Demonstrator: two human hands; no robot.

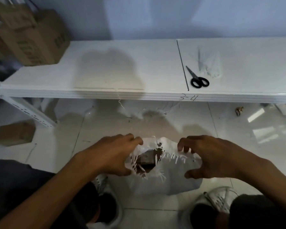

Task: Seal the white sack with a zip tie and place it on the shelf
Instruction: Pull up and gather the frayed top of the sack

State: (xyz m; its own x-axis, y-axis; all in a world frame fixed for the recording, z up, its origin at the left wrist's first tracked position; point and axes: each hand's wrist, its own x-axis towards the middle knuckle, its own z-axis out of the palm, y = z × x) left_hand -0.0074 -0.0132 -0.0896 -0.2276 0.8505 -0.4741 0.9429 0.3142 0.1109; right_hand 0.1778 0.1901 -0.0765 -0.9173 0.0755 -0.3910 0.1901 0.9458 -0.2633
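Observation:
A white woven sack (165,182) stands on the tiled floor between my feet, its frayed mouth gaping and dark contents showing inside. My left hand (112,156) grips the left side of the sack's rim. My right hand (210,157) curls over the right side of the rim, its fingers on the frayed edge and its thumb against the sack's wall. The white shelf (106,70) runs across the view beyond the sack. A loose bunch of pale zip ties (208,65) lies on the shelf at the right, beside black-handled scissors (197,78).
Cardboard boxes (31,38) sit on the shelf's left end. A small cardboard box (15,134) lies on the floor at the left, beside the shelf's slanted leg (28,111). Frayed white threads (139,113) and small scraps lie on the floor under the shelf. My white shoes (218,199) flank the sack.

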